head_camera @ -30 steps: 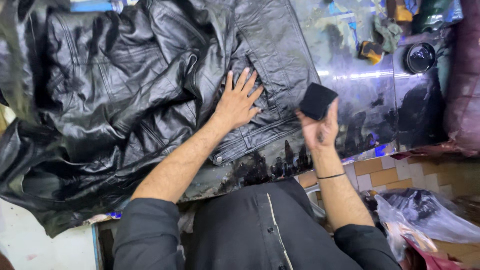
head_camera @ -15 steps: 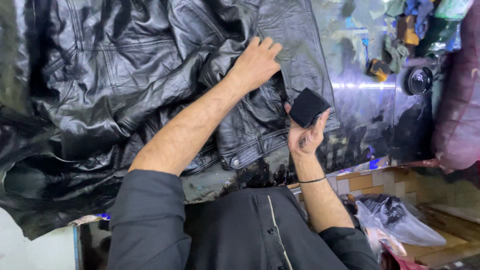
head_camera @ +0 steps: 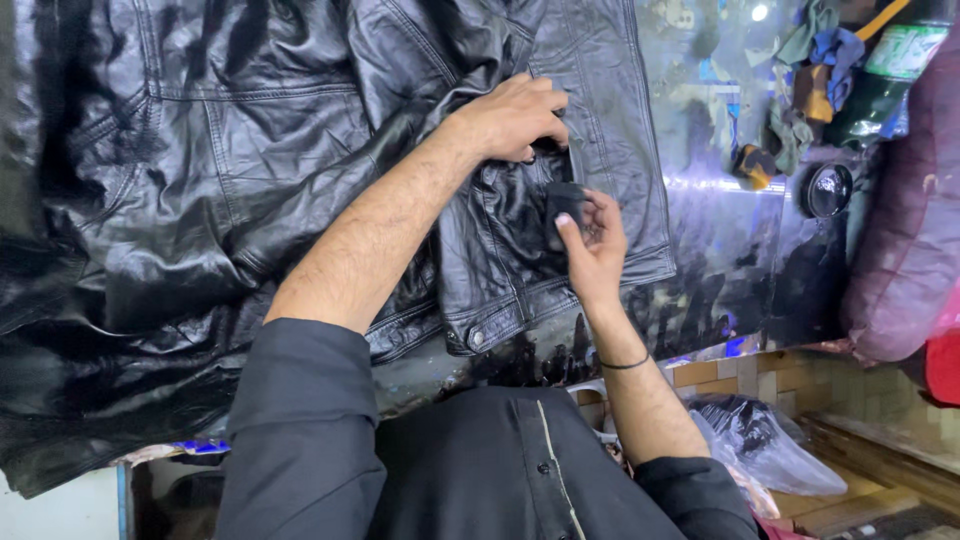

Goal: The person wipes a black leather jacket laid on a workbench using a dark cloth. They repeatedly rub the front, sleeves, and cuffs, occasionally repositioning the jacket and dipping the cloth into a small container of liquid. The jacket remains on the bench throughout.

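Note:
A black leather jacket (head_camera: 250, 160) lies spread over the glossy dark table (head_camera: 720, 270). My left hand (head_camera: 515, 115) grips a fold of the jacket's front panel near its seam. Just below it, my right hand (head_camera: 595, 250) holds a small black sponge-like block (head_camera: 563, 210) pressed against the leather. A thin dark band circles my right wrist. Both forearms are bare, with dark sleeves rolled up.
At the table's back right lie crumpled rags (head_camera: 800, 70), a green bottle (head_camera: 885, 75) and a small round black tin (head_camera: 828, 190). A maroon garment (head_camera: 915, 230) hangs at the right edge. A clear plastic bag (head_camera: 765, 440) sits below the table edge.
My left hand slid up the jacket and closed on a fold. My right hand brought the black block from above the table edge onto the leather.

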